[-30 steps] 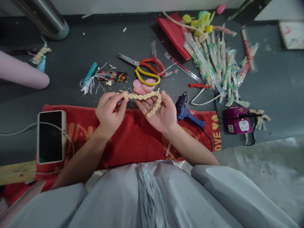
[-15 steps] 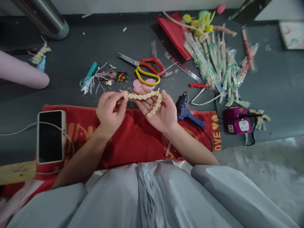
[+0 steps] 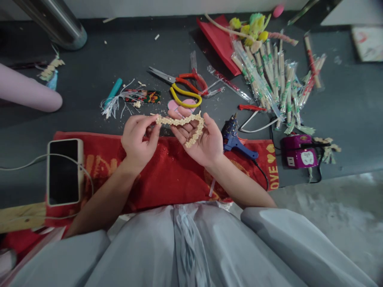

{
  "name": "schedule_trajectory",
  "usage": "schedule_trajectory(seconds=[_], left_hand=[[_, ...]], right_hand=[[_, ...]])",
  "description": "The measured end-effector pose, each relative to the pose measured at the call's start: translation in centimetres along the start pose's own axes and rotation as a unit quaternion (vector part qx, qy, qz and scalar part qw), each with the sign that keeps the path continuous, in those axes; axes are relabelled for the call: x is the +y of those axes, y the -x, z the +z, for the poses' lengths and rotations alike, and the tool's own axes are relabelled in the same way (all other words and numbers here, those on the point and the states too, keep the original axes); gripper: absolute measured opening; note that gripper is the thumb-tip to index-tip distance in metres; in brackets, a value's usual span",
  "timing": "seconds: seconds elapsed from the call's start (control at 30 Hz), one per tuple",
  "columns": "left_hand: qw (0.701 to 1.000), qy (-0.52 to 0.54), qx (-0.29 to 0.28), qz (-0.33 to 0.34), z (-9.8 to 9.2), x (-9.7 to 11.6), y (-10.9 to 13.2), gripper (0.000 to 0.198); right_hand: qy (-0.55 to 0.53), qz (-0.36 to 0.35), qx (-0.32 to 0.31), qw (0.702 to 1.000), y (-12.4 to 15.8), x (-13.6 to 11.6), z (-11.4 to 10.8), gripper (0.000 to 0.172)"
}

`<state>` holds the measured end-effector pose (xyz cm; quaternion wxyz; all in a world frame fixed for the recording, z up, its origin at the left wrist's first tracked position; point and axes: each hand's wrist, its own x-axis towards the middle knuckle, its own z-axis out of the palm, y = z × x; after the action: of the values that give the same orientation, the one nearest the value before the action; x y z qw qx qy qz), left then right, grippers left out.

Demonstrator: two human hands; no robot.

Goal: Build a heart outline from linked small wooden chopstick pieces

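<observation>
A cream beaded strip (image 3: 182, 121) bent into an angle hangs between my two hands above a red cloth (image 3: 167, 175). My left hand (image 3: 138, 138) pinches the strip's left end with thumb and fingers closed. My right hand (image 3: 201, 139) lies palm up, the strip's bend and other leg resting across its fingers and held near the thumb. A blue glue gun (image 3: 235, 137) lies just right of that hand.
A phone (image 3: 63, 171) with a cable lies on the cloth at left. Yellow and red scissors (image 3: 182, 88), a teal tube (image 3: 113, 91), white threads, wrapped sticks (image 3: 269, 75), a red sheet (image 3: 220, 40), a purple power strip (image 3: 299, 151) and a metal post (image 3: 54, 20) sit on the dark floor.
</observation>
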<state>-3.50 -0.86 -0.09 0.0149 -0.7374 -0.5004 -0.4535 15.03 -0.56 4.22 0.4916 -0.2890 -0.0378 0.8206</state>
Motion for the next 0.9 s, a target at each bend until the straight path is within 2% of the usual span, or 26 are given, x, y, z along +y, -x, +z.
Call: schedule_trajectory(seconds=[0.13,0.33,0.63,0.77,0.9], left_hand=[[1.000,-0.008,0.000,0.001,0.02,-0.04,0.05,0.019],[0.998,-0.037,-0.023,-0.042,-0.02,-0.08,0.20,0.021],[0.996,-0.003,-0.048,-0.070,-0.06,-0.16,0.34,0.025],[0.998,-0.010,-0.034,-0.051,-0.02,-0.09,0.27,0.023],[0.999,-0.018,-0.021,-0.031,-0.04,-0.01,0.17,0.020]], right_hand=[[0.000,0.000,0.001,1.000,0.04,0.03,-0.03,0.049],[0.007,-0.002,-0.008,1.000,0.06,0.03,-0.11,0.050],[0.002,0.000,0.000,1.000,0.13,0.03,0.14,0.052],[-0.004,-0.001,-0.004,1.000,0.15,0.02,0.15,0.056],[-0.001,-0.001,0.001,1.000,0.12,0.02,0.08,0.051]])
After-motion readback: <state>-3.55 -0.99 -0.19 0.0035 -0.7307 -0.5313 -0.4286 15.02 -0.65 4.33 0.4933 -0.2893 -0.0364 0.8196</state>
